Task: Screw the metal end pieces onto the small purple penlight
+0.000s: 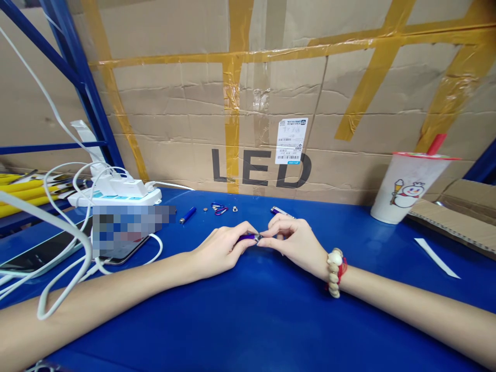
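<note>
My left hand (pixel 222 247) is closed in a pinch around a small purple tube (pixel 246 237) with a silver end. From the other side, my right hand (pixel 296 235) comes in with thumb and forefinger pinched at that silver end; the fingers partly hide what lies between them. A beaded bracelet is on my right wrist. Just behind my right hand lies a purple and silver tube (pixel 281 212). Farther back to the left are a blue tube (pixel 188 215), a small round disc (pixel 205 210), a purple carabiner (pixel 220 210) and a small metal piece (pixel 234 208).
At the left, white cables trail around a power strip (pixel 151 197) and phones (pixel 127 252). One cable loop crosses in front of my left forearm. A drink cup (pixel 399 191) with a red straw, a white strip (pixel 437 258) and cardboard (pixel 457 222) are at the right. A taped carton (pixel 174 113) stands behind.
</note>
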A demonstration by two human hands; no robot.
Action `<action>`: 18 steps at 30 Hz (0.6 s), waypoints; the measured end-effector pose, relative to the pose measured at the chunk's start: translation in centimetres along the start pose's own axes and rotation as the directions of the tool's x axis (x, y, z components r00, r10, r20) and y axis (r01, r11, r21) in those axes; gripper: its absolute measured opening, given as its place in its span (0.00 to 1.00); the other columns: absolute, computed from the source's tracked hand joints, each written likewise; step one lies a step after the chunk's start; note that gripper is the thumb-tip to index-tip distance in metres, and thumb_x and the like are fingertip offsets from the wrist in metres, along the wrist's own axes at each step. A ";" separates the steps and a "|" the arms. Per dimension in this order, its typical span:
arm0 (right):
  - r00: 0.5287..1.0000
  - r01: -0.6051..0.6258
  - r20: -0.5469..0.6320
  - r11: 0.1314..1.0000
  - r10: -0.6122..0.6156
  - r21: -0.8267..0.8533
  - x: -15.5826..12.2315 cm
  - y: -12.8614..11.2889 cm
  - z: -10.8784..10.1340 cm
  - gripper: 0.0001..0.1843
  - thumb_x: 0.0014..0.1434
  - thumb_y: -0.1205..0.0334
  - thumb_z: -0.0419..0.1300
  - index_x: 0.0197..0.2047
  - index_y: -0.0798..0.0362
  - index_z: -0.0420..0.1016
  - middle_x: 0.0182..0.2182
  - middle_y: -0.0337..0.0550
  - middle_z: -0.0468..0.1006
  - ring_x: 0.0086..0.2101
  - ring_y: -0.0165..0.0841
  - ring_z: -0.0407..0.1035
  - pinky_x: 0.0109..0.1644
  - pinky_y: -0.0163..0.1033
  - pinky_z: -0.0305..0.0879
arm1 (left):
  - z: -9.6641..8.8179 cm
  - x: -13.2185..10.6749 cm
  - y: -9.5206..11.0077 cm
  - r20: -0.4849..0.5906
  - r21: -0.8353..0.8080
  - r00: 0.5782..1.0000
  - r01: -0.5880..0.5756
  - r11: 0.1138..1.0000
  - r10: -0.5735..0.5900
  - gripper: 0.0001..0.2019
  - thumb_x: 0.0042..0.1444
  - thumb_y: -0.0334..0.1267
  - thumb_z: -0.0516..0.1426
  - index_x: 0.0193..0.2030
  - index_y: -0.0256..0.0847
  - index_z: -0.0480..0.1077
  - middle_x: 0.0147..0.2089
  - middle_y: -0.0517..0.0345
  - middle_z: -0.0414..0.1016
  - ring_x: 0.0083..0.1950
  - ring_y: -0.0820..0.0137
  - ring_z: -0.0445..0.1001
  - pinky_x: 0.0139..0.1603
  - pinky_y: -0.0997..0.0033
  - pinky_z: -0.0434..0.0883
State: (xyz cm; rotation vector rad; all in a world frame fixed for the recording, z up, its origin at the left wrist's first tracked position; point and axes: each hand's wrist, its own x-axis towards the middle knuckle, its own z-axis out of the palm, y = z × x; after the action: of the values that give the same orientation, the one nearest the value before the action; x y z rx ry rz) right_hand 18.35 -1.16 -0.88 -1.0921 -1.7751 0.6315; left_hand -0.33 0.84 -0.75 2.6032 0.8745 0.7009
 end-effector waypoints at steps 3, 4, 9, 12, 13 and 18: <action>1.000 -0.022 0.005 1.000 0.022 0.000 -0.1 0.0 0.1 0.16 0.39 0.51 0.67 0.23 0.58 0.75 0.26 0.40 0.67 0.21 0.20 0.55 0.24 0.30 0.53 | 0.1 0.0 0.0 0.003 -0.023 1.000 -0.011 1.000 0.011 0.08 0.61 0.40 0.46 0.42 0.41 0.62 0.34 0.61 0.71 0.33 0.74 0.70 0.34 0.77 0.63; 0.999 -0.033 0.013 0.999 0.033 0.005 -0.1 0.0 0.1 0.16 0.39 0.52 0.67 0.22 0.58 0.74 0.26 0.40 0.67 0.21 0.19 0.54 0.24 0.30 0.53 | 0.1 0.0 0.0 0.005 -0.029 1.000 -0.016 0.999 0.016 0.08 0.60 0.40 0.46 0.42 0.40 0.62 0.35 0.61 0.71 0.34 0.74 0.70 0.34 0.77 0.64; 0.996 -0.073 0.044 0.997 0.072 0.024 0.0 0.0 0.1 0.17 0.37 0.52 0.68 0.22 0.59 0.73 0.27 0.39 0.67 0.20 0.18 0.53 0.24 0.30 0.52 | 0.1 -0.1 -0.1 -0.005 -0.019 1.000 -0.023 1.000 0.023 0.08 0.60 0.39 0.47 0.42 0.41 0.63 0.39 0.61 0.72 0.37 0.73 0.71 0.36 0.76 0.64; 0.996 -0.075 0.052 0.997 0.074 0.016 0.0 0.0 0.1 0.18 0.37 0.50 0.68 0.22 0.59 0.73 0.28 0.40 0.67 0.20 0.18 0.53 0.23 0.30 0.51 | 0.0 -0.1 -0.1 -0.004 -0.020 1.000 -0.018 1.000 0.018 0.08 0.60 0.39 0.47 0.42 0.40 0.63 0.40 0.60 0.72 0.39 0.72 0.72 0.36 0.75 0.65; 0.996 -0.074 0.054 0.997 0.073 0.014 0.0 0.0 0.1 0.19 0.37 0.50 0.68 0.22 0.59 0.73 0.28 0.40 0.67 0.20 0.18 0.53 0.23 0.30 0.51 | 0.0 -0.1 -0.1 -0.003 -0.022 1.000 -0.018 1.000 0.018 0.08 0.60 0.39 0.47 0.42 0.40 0.63 0.40 0.60 0.72 0.39 0.72 0.72 0.37 0.75 0.65; 0.997 -0.051 0.048 0.999 0.052 -0.015 0.0 0.0 0.1 0.18 0.39 0.49 0.67 0.23 0.58 0.74 0.27 0.40 0.67 0.20 0.18 0.54 0.23 0.30 0.52 | 0.1 0.0 -0.1 -0.010 -0.019 1.000 -0.023 1.000 0.023 0.07 0.60 0.39 0.47 0.41 0.40 0.62 0.41 0.60 0.72 0.40 0.71 0.72 0.37 0.74 0.65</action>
State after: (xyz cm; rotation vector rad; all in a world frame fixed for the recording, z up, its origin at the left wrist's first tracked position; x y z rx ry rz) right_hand 18.29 -1.18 -0.95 -1.1436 -1.8002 0.6832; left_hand -0.33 0.85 -0.93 2.5988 0.8376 0.7252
